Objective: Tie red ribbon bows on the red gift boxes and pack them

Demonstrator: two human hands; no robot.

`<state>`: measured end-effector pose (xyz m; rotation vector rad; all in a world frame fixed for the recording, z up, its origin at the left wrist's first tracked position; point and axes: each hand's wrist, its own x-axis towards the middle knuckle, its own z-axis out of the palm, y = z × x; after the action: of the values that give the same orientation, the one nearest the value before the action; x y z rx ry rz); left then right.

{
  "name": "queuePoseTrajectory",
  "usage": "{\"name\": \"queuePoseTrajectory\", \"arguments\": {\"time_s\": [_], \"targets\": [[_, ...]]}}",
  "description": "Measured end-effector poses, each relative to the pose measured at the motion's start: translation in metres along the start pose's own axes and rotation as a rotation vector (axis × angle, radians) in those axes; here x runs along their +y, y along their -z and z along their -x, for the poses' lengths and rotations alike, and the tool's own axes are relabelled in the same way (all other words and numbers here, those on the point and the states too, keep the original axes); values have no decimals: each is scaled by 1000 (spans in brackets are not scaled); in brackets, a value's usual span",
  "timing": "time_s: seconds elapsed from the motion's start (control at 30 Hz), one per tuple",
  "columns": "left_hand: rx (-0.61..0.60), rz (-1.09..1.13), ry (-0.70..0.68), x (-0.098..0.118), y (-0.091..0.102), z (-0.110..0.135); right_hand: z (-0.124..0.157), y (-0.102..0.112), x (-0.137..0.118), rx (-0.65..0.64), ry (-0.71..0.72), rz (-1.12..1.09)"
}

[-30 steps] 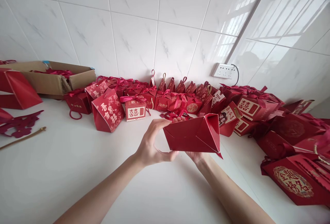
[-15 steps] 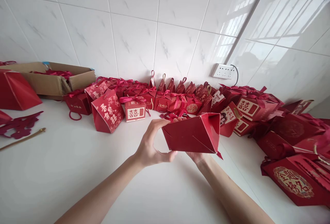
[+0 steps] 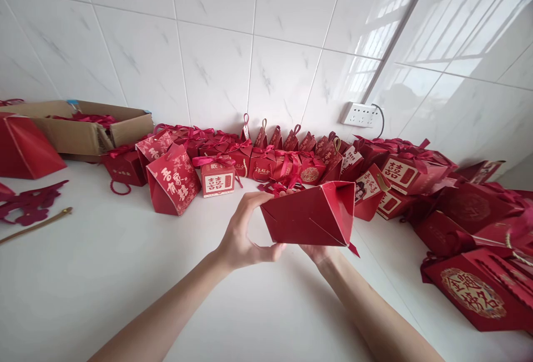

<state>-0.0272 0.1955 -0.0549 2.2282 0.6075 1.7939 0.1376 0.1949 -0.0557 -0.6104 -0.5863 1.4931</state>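
A plain red paper gift box (image 3: 308,215) is held up above the white table (image 3: 233,312), its base turned toward me and its folded side facing right. My left hand (image 3: 245,231) grips its left end, thumb at the lower edge and fingers over the top edge. From underneath, my right hand (image 3: 320,254) supports the box; its fingers are mostly hidden behind it. A bit of red ribbon (image 3: 353,250) sticks out at the lower right corner. Just behind stand a small red box with a white label (image 3: 218,177) and a slanted box with gold characters (image 3: 174,180).
Many red gift boxes (image 3: 262,163) line the tiled wall, with more piled at the right (image 3: 474,290). An open cardboard carton (image 3: 79,137) stands at the back left near a large red box (image 3: 29,145). A gold cord (image 3: 37,226) lies at left. A socket strip (image 3: 358,115) is on the wall.
Almost nothing differs. The red box has tilted very slightly in my hands, and both hands keep their grip.
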Motion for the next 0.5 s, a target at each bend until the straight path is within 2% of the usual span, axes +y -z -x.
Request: {"name": "queuePoseTrajectory", "arguments": {"time_s": [0.5], "targets": [[9, -2, 4, 1, 0, -1, 1, -3, -2, -63, -21, 1]]}}
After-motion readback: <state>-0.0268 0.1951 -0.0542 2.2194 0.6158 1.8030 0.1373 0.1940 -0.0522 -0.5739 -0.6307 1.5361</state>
